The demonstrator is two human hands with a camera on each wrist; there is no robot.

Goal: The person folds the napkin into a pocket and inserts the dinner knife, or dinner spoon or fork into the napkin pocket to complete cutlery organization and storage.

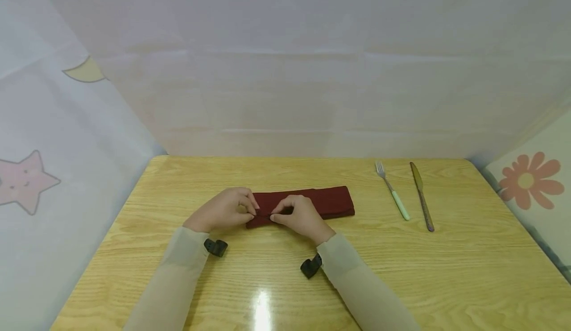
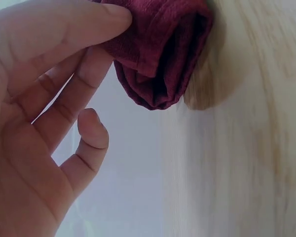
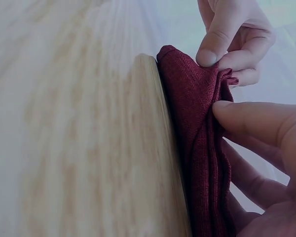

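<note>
A dark red cloth napkin [image 1: 330, 202] lies folded into a long, layered strip on the wooden table. Near its left end my left hand [image 1: 227, 208] pinches the upper layer between thumb and fingers. Just to the right, my right hand [image 1: 301, 217] pinches the near edge of the same cloth. In the left wrist view the rolled end of the napkin [image 2: 158, 74] shows several layers, with the thumb [image 2: 116, 19] laid over it. From the right wrist, stacked folds of the napkin [image 3: 202, 148] run along the table, and both thumbs press on the cloth.
To the right of the napkin lie a fork [image 1: 398, 203] with a pale green handle and a knife [image 1: 421, 197]. The wooden table [image 1: 473, 251] meets a pale sheet [image 1: 285, 98] at its back edge. Each wrist wears a small black camera.
</note>
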